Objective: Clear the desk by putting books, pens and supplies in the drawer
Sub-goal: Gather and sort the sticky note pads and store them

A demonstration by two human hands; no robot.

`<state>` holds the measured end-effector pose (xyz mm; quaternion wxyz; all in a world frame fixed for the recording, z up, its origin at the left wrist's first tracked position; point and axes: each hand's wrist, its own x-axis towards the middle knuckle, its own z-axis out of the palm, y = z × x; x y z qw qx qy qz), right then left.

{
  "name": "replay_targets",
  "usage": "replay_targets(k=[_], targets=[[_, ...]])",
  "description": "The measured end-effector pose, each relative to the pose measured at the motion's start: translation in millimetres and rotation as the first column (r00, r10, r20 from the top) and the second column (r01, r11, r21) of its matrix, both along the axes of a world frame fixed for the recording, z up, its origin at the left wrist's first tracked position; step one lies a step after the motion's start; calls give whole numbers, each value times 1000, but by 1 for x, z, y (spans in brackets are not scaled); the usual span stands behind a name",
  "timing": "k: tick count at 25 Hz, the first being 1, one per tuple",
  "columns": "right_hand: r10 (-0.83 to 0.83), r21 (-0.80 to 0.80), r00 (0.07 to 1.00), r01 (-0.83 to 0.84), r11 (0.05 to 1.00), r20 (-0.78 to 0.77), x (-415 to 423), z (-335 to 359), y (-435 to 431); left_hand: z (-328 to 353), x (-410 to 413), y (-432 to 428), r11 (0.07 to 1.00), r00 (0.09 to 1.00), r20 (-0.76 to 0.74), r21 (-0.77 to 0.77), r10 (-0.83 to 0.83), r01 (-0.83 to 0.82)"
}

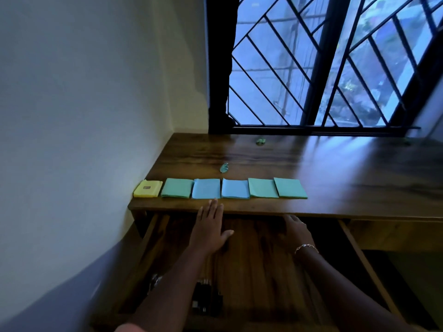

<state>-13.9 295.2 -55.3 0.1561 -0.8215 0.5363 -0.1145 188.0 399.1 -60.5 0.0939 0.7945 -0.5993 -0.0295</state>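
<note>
- Head view: a dark wooden table (335, 178) carries a row of six square paper pads (206, 189) near its front edge: one yellow, three green, two blue.
- Below it, a wooden drawer (259, 271) stands pulled out, with dark pens (207, 300) inside.
- The left hand (209, 226), fingers straight, hovers over the drawer, its tips by the pads.
- The right hand (296, 230) reaches under the table edge; I cannot tell how its fingers lie.

A study corner in a home is suggested. A wooden desk (335, 168) is set into the corner of a plain painted wall (84, 92), under a window (388, 68) fitted with a dark diagonal grille (271, 68). Coloured paper pads (235, 188) are laid in a row on it, and a drawer (259, 271) is pulled out beneath.
</note>
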Motion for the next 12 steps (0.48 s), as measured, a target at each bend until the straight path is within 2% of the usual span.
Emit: replay_targets(k=[5,10,12], targets=[[15,58,991,-8,998,-131,-4,-1,-31,-6,4,-38,991,991,33,25,-131,130],[113,32,956,-109,994,-271,-12,1,-79,-6,-14,-77,977,976,59,29,-210,209],[147,4,951,-152,988,-272,-12,3,-103,-4,-26,-96,971,968,80,42,-237,234]])
